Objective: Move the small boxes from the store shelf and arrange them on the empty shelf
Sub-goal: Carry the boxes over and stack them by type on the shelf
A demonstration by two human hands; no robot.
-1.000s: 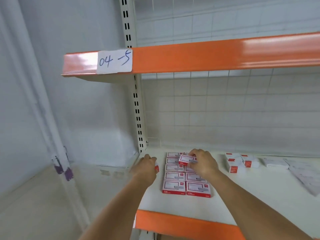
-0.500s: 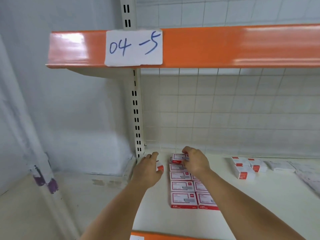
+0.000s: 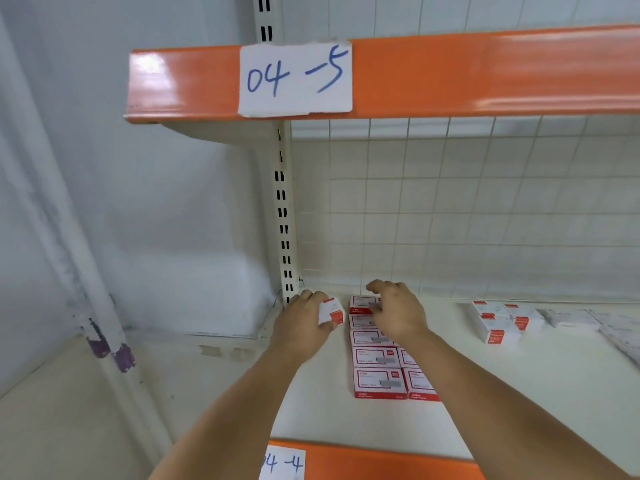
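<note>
The left hand (image 3: 304,323) grips 1 small white-and-red box (image 3: 331,310) just left of the arranged boxes (image 3: 379,355), which lie flat in 2 columns on the white shelf (image 3: 519,393). The right hand (image 3: 394,311) hovers over the far end of those columns, fingers loosely spread and holding nothing. Well right of the columns sits a loose cluster of boxes (image 3: 498,322). Above hangs the "04-5" label (image 3: 295,79).

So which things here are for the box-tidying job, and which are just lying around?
For the job: left hand, box it holds, right hand, neat rows of boxes, loose boxes, shelf.
Just lying about: white packets, paper labels.
</note>
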